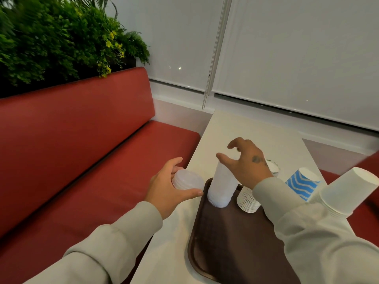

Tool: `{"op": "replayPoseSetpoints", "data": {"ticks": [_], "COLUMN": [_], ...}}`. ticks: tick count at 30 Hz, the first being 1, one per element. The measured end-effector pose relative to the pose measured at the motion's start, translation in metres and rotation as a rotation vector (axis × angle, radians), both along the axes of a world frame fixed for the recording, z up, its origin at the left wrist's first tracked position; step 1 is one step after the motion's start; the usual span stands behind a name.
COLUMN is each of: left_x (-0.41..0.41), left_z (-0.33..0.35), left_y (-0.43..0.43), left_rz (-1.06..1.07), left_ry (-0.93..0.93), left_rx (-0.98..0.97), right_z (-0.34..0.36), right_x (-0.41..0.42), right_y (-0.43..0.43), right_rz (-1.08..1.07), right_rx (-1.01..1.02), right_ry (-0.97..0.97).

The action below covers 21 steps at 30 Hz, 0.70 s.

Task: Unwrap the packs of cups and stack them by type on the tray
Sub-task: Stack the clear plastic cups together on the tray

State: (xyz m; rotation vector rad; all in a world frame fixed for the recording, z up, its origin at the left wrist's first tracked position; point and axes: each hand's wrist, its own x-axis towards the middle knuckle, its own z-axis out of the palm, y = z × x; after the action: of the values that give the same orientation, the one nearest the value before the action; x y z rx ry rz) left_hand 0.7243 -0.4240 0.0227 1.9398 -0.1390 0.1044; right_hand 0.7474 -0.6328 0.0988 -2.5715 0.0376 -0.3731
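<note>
Head view: left hand (168, 188) clasps a short cup stack (186, 179) beside the far-left corner of the tray (235, 242), right hand (249, 166) spread empty over the tall stack (222, 185) there; cups seem light, crushable, so grip sides gently.

My left hand (168, 185) forward, fingers (174, 163) and thumb curled round small clear stack (187, 179). My right hand (248, 167) just right of those fingers, higher, palm down, fingers spread and bent, empty.

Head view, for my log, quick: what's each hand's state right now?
Left hand: grips a short stack of clear cups.
Right hand: open, over the tall clear stack, holding nothing.
</note>
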Motion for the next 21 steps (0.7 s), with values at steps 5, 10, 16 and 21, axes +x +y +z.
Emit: {"op": "replayPoseSetpoints", "data": {"ticks": [5,10,16,21], "left_x": [-0.009,-0.017,-0.019,-0.017], "left_z": [0.017,0.029,0.027,0.022], "left_y": [-0.007,-0.01,-0.006,-0.009], "left_rz": [-0.039,-0.086,-0.109,-0.098], "left_ry": [-0.031,-0.054,-0.049,-0.047], "left_rx": [-0.015,-0.035,-0.032,-0.046], "right_z": [0.014,0.014,0.015,0.014], "right_x": [-0.02,-0.034,-0.034,-0.029], "right_y": [0.031,0.047,0.045,0.038], "right_rz": [0.249,0.258,0.26,0.247], "right_rx": [0.04,0.021,0.073,0.128], "right_ry": [0.329,0.416,0.444,0.451]}}
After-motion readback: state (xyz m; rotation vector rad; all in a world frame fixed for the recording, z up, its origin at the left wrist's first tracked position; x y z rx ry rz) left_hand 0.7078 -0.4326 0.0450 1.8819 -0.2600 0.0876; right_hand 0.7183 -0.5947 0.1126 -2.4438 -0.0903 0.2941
